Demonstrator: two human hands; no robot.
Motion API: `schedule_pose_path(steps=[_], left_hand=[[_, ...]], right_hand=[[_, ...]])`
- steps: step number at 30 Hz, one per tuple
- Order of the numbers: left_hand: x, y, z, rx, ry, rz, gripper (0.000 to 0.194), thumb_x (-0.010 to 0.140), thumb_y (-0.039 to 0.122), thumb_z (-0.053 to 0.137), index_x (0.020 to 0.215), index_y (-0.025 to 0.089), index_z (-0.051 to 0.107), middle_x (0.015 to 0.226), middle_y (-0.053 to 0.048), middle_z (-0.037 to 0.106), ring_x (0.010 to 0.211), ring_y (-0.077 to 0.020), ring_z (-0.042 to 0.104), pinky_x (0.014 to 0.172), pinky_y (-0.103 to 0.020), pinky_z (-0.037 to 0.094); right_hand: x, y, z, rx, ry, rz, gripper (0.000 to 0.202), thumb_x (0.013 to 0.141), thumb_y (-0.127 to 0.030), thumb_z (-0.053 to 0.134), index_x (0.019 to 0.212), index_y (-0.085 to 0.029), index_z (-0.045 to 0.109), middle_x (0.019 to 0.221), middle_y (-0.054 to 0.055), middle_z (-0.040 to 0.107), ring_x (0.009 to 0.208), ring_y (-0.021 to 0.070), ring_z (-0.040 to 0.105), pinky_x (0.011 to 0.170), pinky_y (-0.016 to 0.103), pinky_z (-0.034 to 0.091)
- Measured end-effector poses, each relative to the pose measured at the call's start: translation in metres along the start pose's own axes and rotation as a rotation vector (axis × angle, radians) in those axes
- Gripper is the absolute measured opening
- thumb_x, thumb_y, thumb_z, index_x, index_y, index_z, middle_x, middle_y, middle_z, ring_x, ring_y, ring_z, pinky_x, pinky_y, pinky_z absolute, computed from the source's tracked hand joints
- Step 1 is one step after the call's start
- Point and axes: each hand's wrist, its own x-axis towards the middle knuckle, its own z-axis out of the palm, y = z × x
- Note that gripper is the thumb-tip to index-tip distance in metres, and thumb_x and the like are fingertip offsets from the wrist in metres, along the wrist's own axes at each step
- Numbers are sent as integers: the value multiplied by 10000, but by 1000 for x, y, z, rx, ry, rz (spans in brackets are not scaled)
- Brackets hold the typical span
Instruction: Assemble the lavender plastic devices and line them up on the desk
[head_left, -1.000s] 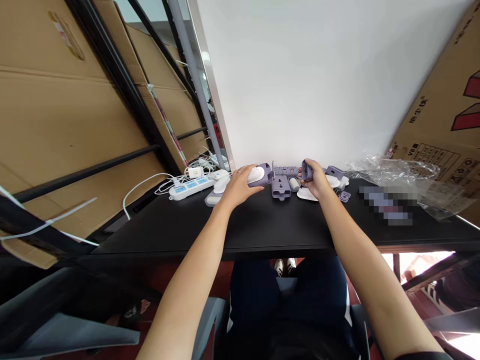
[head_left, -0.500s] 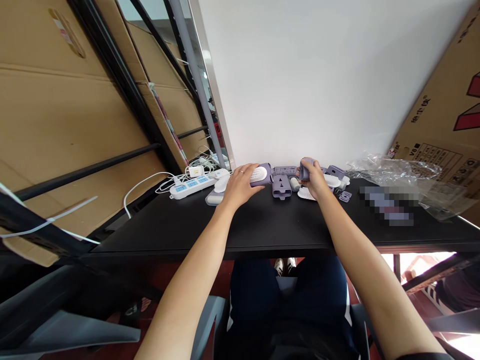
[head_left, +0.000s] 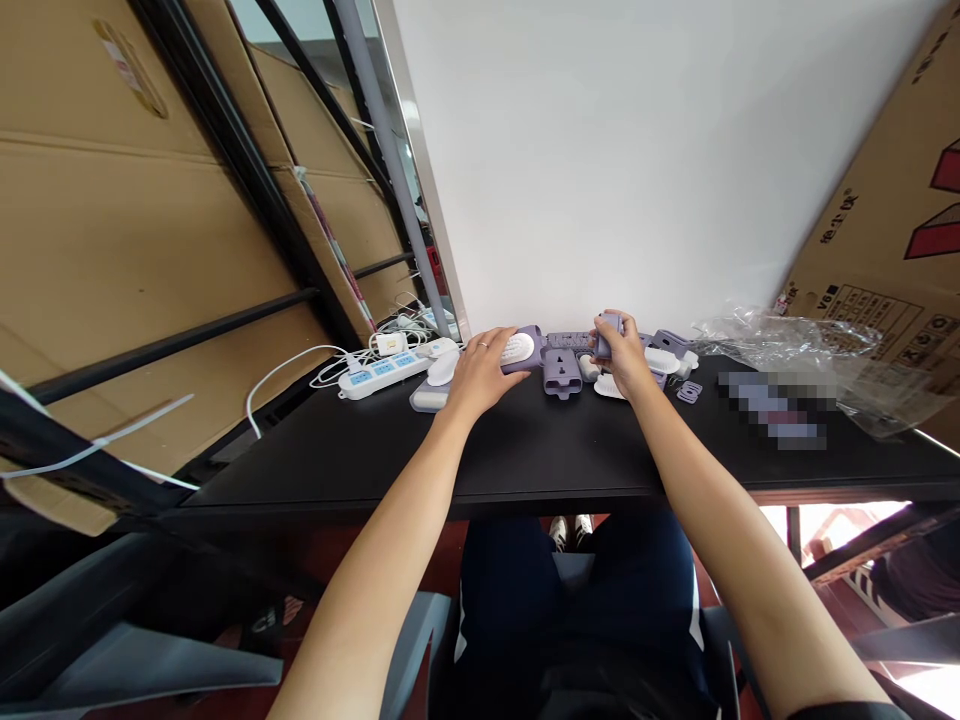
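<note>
My left hand (head_left: pixel 484 375) is closed over a long purple-grey plastic part near the wall, its thumb along the front edge. A white bumpy oval pad (head_left: pixel 517 349) shows beside the fingers. My right hand (head_left: pixel 624 352) pinches a small purple-grey plastic sleeve (head_left: pixel 609 335), held upright just above the table. Between my hands lies a slotted purple-grey housing (head_left: pixel 562 371). Below the right hand are a white ridged oval piece (head_left: pixel 606 386) and a small white roller-like piece (head_left: pixel 589 367), partly covered. Another purple-grey housing (head_left: pixel 670 342) lies right of that hand.
A white power strip (head_left: pixel 390 371) with tangled cables lies left on the black table (head_left: pixel 555 450). Clear plastic wrap (head_left: pixel 795 340) and a blurred-out item (head_left: pixel 780 405) lie right. A white panel (head_left: pixel 630 150) rises behind; a cardboard box (head_left: pixel 877 250) leans right.
My right hand has shifted slightly left and turned the small sleeve, so more of its long side faces me. My left hand stays in place.
</note>
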Motion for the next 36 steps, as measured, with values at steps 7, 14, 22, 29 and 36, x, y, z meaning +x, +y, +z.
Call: schedule_pose_path(steps=[7, 14, 22, 29, 36], left_hand=[[0, 2, 4, -4, 14, 41, 731, 883, 389, 790, 1540, 291, 485, 1571, -69, 547, 1461, -323, 463, 1196, -469, 434], [-2, 9, 8, 3, 30, 86, 731, 883, 376, 795, 1539, 279, 490, 1559, -68, 557, 1453, -303, 469, 1225, -445, 404], [-5, 20, 9, -2, -15, 91, 716, 894, 369, 775, 1546, 294, 488, 1566, -75, 550, 1467, -303, 460, 1235, -469, 395], [-4, 19, 13, 13, -7, 94, 713, 902, 374, 766, 1550, 298, 480, 1572, -75, 542, 1468, -298, 460, 1235, -461, 390], [-4, 16, 16, 23, 13, 99, 713, 903, 381, 769, 1550, 293, 485, 1570, -80, 546, 1461, -310, 465, 1231, -480, 396]], right_hand=[[-5, 2, 4, -79, -107, 31, 699, 718, -636, 836, 1257, -323, 520, 970, -5, 627, 847, 174, 667, 596, 279, 601], [-11, 3, 11, -121, -172, 25, 694, 761, -612, 814, 1317, -327, 512, 1153, 33, 633, 896, 187, 694, 634, 311, 649], [-20, 13, 24, -124, -199, 31, 643, 751, -581, 810, 1284, -337, 545, 1146, 26, 610, 928, 206, 681, 625, 325, 659], [-21, 16, 25, -140, -193, 32, 717, 743, -556, 823, 1357, -340, 522, 1112, 21, 590, 945, 198, 653, 661, 337, 674], [-24, 13, 24, -127, -246, 24, 895, 703, -465, 870, 1485, -341, 453, 1142, 23, 584, 1015, 219, 660, 743, 351, 680]])
